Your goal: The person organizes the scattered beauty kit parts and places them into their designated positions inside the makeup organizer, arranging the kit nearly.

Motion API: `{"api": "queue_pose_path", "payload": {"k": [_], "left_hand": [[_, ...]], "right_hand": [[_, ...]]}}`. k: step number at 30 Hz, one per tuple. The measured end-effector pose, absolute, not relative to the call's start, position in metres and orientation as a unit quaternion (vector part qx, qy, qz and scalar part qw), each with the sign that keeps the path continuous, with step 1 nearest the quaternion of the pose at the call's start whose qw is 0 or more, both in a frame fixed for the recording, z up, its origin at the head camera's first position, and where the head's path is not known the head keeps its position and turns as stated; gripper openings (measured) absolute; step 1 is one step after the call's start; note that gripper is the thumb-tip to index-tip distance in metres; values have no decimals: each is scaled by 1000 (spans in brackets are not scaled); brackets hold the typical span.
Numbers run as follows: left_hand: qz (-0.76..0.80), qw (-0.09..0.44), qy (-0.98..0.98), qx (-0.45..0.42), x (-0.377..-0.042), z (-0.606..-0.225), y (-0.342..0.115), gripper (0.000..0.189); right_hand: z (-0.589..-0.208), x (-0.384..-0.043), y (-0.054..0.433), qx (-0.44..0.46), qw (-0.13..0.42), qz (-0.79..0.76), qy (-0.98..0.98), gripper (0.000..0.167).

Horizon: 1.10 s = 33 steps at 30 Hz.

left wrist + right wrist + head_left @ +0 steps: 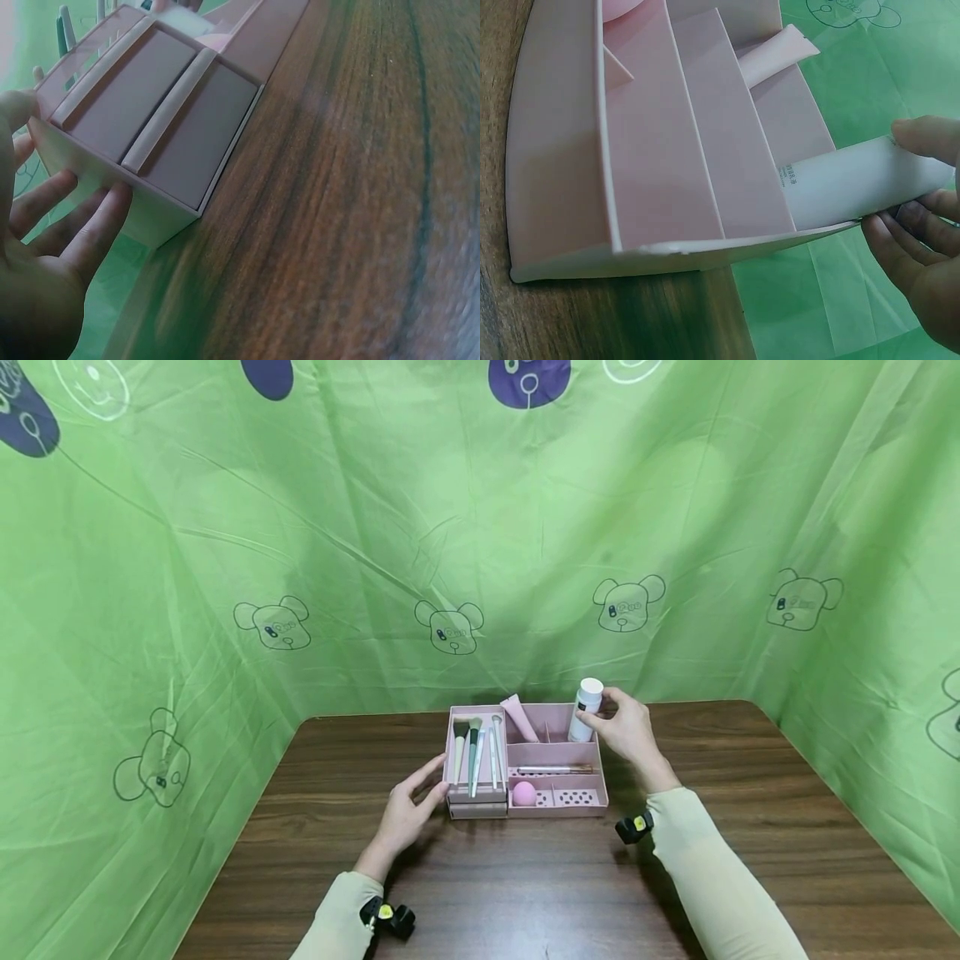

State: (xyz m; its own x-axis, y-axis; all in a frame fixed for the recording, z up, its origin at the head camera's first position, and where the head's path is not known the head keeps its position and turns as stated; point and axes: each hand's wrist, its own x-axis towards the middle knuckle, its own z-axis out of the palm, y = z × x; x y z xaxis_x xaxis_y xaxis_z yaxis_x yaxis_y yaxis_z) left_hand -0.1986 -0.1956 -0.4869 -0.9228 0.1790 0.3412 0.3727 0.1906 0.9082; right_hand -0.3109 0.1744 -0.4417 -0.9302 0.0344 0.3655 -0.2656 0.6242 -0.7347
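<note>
A pink desktop organizer [557, 812] stands on the table. My right hand [628, 731] grips a white bottle [585, 714] with a white cap, thumb on one side and fingers on the other. The bottle's lower end is inside the back right compartment. My left hand [403, 814] rests its fairly straight fingers against the organizer's left side, beside two drawers [184, 142]. Several makeup brushes [476, 756] lie in the left section. A pink tube [520, 720] leans in the back compartment, left of the bottle. In front sits a round pink sponge [524, 793].
A slim brush-like stick [555, 769] lies across the organizer's middle row. The wooden table [525, 885] extends in front and to both sides. A green curtain [450, 560] with bear drawings hangs behind the table and along its sides.
</note>
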Motion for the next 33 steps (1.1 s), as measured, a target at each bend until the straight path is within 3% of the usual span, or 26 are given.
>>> {"api": "queue_pose_path", "payload": {"k": [12,33], "left_hand": [[-612,82,-766,-182,-198,-485,-195,47],[-614,76,-764,-184,-200,-486,-196,47]], "right_hand": [[-444,-312,176,77,193,434,-877,30],[-441,-304,181,78,186,433,-879,33]]}}
